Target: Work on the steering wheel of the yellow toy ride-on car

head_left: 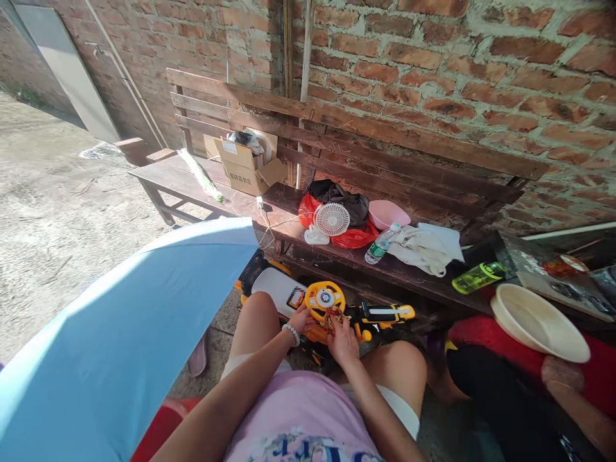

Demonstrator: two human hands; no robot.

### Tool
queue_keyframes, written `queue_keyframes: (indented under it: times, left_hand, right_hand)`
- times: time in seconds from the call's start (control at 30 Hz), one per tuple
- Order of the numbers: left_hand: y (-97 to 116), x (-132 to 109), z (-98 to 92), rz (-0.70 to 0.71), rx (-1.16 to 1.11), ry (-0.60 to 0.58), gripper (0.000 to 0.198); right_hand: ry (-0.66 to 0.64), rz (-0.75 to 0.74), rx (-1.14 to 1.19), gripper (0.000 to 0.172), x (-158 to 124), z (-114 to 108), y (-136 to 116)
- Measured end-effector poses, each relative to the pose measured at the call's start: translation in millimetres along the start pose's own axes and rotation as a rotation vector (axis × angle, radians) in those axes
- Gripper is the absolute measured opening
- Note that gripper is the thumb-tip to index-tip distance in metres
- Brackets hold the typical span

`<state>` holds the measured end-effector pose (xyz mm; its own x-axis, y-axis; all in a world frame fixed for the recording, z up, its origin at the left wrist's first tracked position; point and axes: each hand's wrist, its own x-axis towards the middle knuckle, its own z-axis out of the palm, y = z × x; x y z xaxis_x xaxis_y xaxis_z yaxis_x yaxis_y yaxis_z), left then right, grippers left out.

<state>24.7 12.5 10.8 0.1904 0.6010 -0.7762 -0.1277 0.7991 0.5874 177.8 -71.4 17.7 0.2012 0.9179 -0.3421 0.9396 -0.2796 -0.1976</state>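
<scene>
My right hand [344,341] has its fingers closed on a small reddish-brown tangled bundle [332,317]; its exact kind is too small to tell. Just left of it, my left hand [301,319], with a pale bead bracelet [291,334] on the wrist, is curled beside the same bundle. What the left fingers pinch, if anything, I cannot make out. Both hands are above my lap, close to the yellow steering wheel [338,294] of a yellow, black and white ride-on toy [272,287] that stands between my knees and the bench.
A wooden bench [283,218] bears an open cardboard box [243,172], a small white fan [332,219], a water bottle [380,247] and a green bottle [479,277]. A blue umbrella [144,308] covers the left. On the right, another person's hand [563,374] is beside a cream basin [541,324].
</scene>
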Motion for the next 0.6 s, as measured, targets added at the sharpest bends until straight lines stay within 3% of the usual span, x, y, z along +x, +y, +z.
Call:
queue_keyframes:
  times: [0.17,0.27,0.37,0.47,0.6]
  left_hand:
    - [-0.7,-3.3,-2.0,0.016,-0.019,0.016,0.03]
    - [-2.4,0.1,-5.2,0.006,-0.031,0.032,0.032]
    - [-3.1,7.0,-8.0,-0.012,-0.038,0.047,0.038]
    - [-1.8,15.8,-7.7,-0.013,-0.038,0.043,0.043]
    - [1.2,26.4,-3.6,0.009,-0.055,0.021,0.049]
  right_hand:
    - [0.057,-0.015,0.173,0.065,3.4,5.9,6.8]
    - [0.11,0.006,0.581,0.062,1.7,15.5,20.0]
    - [0.139,0.118,1.094,0.065,-9.1,25.5,38.1]
    - [0.019,0.294,1.47,0.057,-25.2,30.2,57.4]
    - [-0.124,0.442,1.723,0.034,-40.2,24.3,77.5]
